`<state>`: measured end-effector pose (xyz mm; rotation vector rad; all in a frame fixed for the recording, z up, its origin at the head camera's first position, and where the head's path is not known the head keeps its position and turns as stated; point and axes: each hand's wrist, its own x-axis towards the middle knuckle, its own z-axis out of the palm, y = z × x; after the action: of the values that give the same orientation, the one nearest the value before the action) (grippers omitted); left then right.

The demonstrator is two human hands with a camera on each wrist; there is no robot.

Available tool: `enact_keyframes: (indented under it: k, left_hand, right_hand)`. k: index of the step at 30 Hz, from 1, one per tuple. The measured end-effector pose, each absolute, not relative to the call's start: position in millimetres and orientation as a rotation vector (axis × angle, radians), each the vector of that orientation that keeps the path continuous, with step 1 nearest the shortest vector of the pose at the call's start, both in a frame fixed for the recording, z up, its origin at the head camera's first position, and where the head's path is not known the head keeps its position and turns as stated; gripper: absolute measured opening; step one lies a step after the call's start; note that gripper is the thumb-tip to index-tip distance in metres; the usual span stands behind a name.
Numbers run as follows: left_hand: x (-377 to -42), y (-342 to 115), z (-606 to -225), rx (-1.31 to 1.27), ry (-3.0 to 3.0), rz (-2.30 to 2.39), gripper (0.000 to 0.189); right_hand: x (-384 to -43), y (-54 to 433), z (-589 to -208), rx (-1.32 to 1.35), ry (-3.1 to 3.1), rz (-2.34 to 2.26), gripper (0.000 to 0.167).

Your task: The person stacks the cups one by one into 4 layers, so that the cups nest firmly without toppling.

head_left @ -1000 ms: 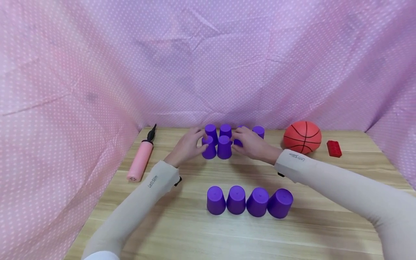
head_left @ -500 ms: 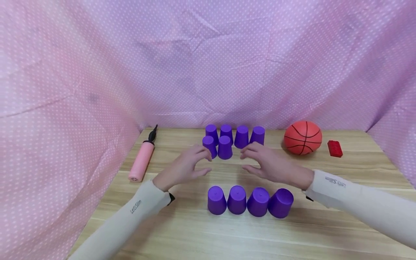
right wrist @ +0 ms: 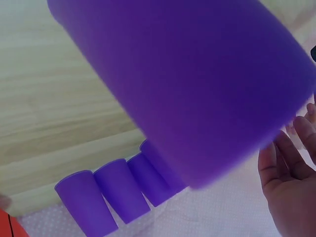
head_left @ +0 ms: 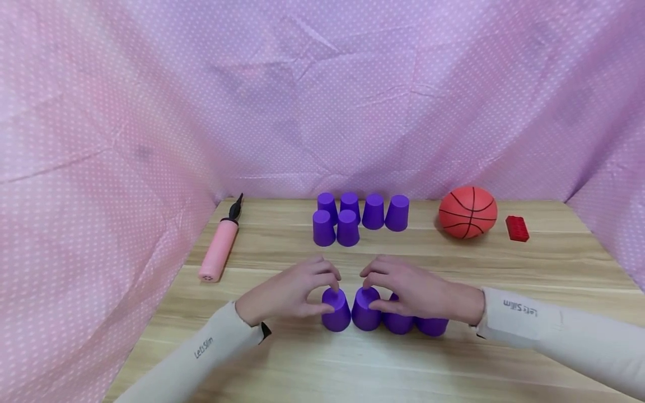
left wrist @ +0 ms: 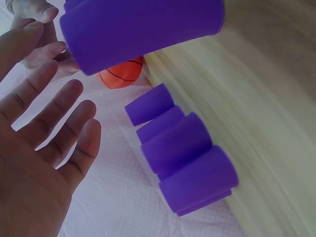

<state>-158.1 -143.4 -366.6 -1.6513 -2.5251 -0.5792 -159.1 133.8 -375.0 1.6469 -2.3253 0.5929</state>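
Purple cups stand upside down in a near row. My left hand is at the leftmost near cup, thumb and fingers spread about its top. In the left wrist view the fingers are relaxed and hold nothing. Over the same row my right hand reaches in from the right, fingertips close to the top of the second cup; contact cannot be made out. It partly covers the third cup and the fourth cup. In the right wrist view a large purple cup hides part of the scene.
Farther back, several upside-down purple cups form two rows. A pink hand pump with a black nozzle lies at left. At right are an orange-red toy basketball and a red toy brick. Pink dotted cloth hangs behind the wooden table.
Both hands have left the back cups and come toward the near row, where they now hover at the first two cups. The cups stand where they were.
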Motion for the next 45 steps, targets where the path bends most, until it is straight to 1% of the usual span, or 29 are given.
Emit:
enact_keyframes:
  k: [13, 25, 37, 45]
  left_hand:
    - [-151, -148, -380, -1.590, -2.618, -0.601, 0.021]
    - [-150, -147, -383, -1.608, -2.604, -0.619, 0.023]
    - [-151, -147, -384, -1.627, -2.562, -0.629, 0.023]
    - [-155, -147, -376, -1.570, -2.564, -0.670, 0.020]
  right_hand:
    - [-154, 132, -383, 1.675, -2.379, 0.626, 0.020]
    - [-152, 130, -384, 1.667, -2.393, 0.625, 0.022]
    - [-153, 130, -386, 1.660, -2.383, 0.629, 0.021]
    - [-158, 135, -378, 1.649, -2.310, 0.705, 0.022]
